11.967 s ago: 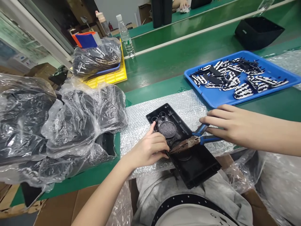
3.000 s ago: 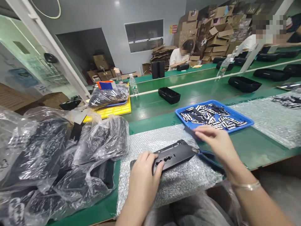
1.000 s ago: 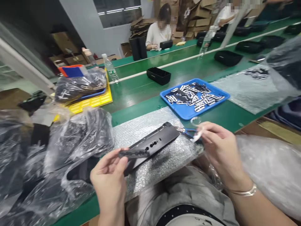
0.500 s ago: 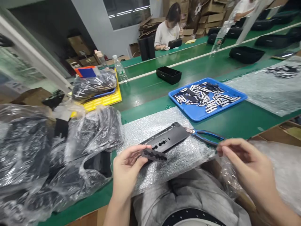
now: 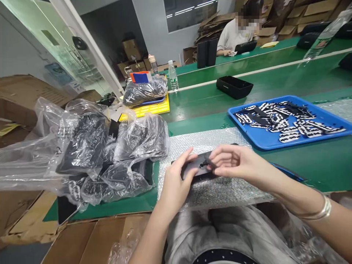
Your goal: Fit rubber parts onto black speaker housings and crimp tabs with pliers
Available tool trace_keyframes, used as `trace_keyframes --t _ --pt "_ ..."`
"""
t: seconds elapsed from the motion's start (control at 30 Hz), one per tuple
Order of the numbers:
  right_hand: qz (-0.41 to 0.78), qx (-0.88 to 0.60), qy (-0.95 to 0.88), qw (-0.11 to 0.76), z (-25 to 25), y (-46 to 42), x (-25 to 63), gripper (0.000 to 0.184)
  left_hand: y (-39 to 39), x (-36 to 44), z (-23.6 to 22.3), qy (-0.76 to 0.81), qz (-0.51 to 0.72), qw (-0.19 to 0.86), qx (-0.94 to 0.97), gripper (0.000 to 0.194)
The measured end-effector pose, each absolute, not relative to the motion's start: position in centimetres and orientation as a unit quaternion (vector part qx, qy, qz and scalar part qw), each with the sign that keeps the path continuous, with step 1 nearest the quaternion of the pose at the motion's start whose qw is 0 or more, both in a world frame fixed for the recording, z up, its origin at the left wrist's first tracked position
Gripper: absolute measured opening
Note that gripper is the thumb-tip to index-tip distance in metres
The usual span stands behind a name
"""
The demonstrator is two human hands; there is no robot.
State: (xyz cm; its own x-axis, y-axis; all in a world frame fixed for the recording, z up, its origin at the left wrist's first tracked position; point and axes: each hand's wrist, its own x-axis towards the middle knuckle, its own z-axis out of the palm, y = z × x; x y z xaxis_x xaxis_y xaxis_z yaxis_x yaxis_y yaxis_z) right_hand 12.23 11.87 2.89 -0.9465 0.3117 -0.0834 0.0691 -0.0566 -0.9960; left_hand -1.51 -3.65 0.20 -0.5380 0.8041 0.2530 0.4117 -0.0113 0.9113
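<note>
A long black plastic panel (image 5: 198,172) with small holes rests on the bubble wrap (image 5: 231,194) in front of me. My left hand (image 5: 177,179) grips its left part, thumb on the near side and fingers on the far side. Over the holes, my right hand (image 5: 233,161) has its fingers curled round a small dark button strip (image 5: 210,165), which is mostly covered by the fingers. The panel's right end is largely behind my right hand. Pliers with blue-and-black handles (image 5: 288,172) lie to the right, partly hidden by my right forearm.
A blue tray (image 5: 264,143) of black-and-white strips stands at the back right. Plastic-bagged black parts (image 5: 85,143) crowd the left. Beyond are a black speaker housing (image 5: 233,88), a water bottle (image 5: 173,77), a yellow tray (image 5: 154,109) and a co-worker (image 5: 236,35).
My left hand has gone from the small strip to the panel's left part. My right hand has come in from the right and now has the strip over the panel. The view has swung left.
</note>
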Motion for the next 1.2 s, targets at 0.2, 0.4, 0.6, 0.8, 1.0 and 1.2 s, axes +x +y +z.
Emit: trace_keyframes --t 0.2,0.4,0.6,0.8,1.0,1.2 --pt "0.408 -0.112 -0.887 0.183 3.3 13.9 11.1 0.015 -3.4 -1.2 -0.1 0.763 0.437 0.097 0.466 0.037" --pt "0.422 -0.083 -0.89 0.15 2.5 15.2 9.6 0.019 -3.0 -1.5 0.3 0.762 0.441 0.109 0.462 0.036" --pt "0.432 -0.072 -0.888 0.141 2.0 15.5 9.3 0.02 -2.8 -1.7 0.2 0.759 0.446 0.11 0.462 0.035" --pt "0.455 -0.082 -0.877 0.129 1.9 15.7 9.1 0.023 -2.6 -1.8 1.1 0.77 0.413 0.104 0.476 0.028" --pt "0.455 -0.065 -0.881 0.114 2.0 16.0 9.0 0.027 -1.1 -1.8 2.0 0.775 0.39 0.108 0.486 0.015" --pt "0.381 -0.198 -0.885 0.178 2.7 17.3 9.7 0.031 -0.6 -2.2 1.7 0.77 0.416 0.112 0.47 0.016"
